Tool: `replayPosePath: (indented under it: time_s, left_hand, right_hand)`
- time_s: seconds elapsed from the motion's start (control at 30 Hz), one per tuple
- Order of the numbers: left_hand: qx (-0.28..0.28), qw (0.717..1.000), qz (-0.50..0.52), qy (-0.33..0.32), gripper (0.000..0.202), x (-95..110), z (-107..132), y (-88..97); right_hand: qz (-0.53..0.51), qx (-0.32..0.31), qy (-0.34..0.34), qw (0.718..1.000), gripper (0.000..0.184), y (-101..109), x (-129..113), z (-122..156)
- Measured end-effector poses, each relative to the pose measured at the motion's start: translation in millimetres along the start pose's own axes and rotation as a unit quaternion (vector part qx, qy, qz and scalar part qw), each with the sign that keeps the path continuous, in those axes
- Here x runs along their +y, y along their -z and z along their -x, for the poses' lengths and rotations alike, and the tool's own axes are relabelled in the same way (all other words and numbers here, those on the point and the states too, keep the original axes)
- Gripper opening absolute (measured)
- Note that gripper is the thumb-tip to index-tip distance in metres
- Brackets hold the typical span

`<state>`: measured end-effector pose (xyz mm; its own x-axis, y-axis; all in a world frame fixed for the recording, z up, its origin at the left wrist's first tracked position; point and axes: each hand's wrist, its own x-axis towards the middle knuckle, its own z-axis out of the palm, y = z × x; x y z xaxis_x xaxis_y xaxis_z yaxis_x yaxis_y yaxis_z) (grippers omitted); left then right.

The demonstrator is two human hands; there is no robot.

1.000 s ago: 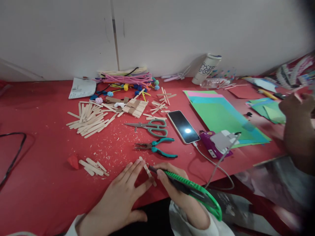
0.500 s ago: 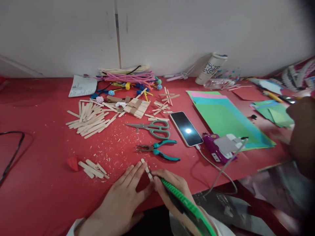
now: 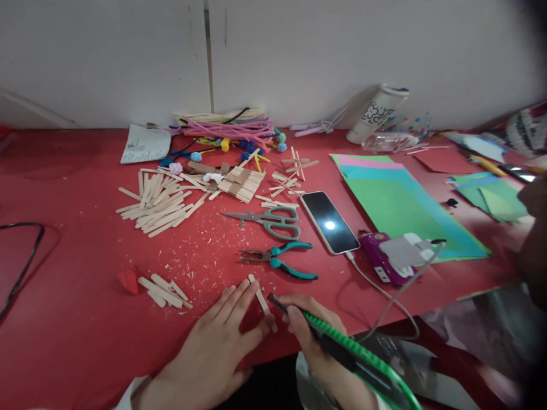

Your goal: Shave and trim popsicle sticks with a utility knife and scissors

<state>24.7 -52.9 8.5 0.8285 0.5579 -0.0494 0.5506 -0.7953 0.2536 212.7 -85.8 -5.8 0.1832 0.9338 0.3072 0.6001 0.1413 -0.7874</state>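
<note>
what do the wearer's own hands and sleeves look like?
Both bare, no gloves. Left hand: five slim fingers, no ring or marking showing. Right hand: partly hidden, no ring seen on what shows. Whitish left sleeve and pale, greyish-white right sleeve, both ending near the wrists.

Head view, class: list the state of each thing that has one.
Knife: held in right hand
Stick: flat, touched by left hand
Scissors: flat, blades nearly or fully together
Pliers: flat, handles spread
Phone: face up, cable plugged in
Paper: flat, stacked
Clear bottle: on its side
Stick bundle: banded
Loose sticks: piled
</note>
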Motion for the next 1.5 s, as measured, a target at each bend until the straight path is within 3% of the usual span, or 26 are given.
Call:
replayPosePath:
  time_s: [0.1, 0.4, 0.73, 0.97, 1.2, 1.27, 1.4, 1.5]
  left_hand:
    - [-0.008, 1.0, 0.009, 0.002, 0.091, -0.5, -0.1, 0.4]
    - [-0.015, 1.0, 0.0, 0.006, 0.097, 0.6, 0.0, 2.2]
    - [0.001, 1.0, -0.003, 0.006, 0.107, -0.5, 2.9, -4.4]
    - [0.016, 1.0, -0.004, -0.007, 0.097, -3.8, 4.8, -8.4]
    - [0.021, 1.0, 0.004, -0.008, 0.093, -2.9, 5.2, -6.7]
    - [0.017, 1.0, 0.002, -0.003, 0.095, -1.9, 4.4, -5.7]
    - [-0.017, 1.0, 0.002, 0.016, 0.095, 1.9, 2.6, -1.4]
    - [-0.039, 0.999, 0.013, 0.023, 0.09, 4.6, 1.6, 2.3]
  right_hand:
    - [-0.003, 0.002, -0.015, 1.0, 0.023, -0.1, 2.3, 2.1]
    - [-0.023, -0.018, 0.047, 0.998, 0.018, 5.2, -14.9, -12.7]
    - [-0.021, -0.047, 0.061, 0.997, 0.018, 2.4, -9.2, -8.2]
    - [-0.019, -0.118, 0.104, 0.987, 0.016, 0.4, -10.6, -13.3]
    - [-0.016, -0.138, 0.126, 0.982, 0.021, -2.2, -11.4, -16.7]
    - [-0.024, -0.124, 0.104, 0.986, 0.023, 0.0, -11.8, -17.3]
    - [-0.056, -0.089, -0.001, 0.994, 0.022, 7.1, -8.7, -8.8]
    - [-0.068, -0.038, -0.013, 0.997, 0.024, 10.9, -4.2, 2.4]
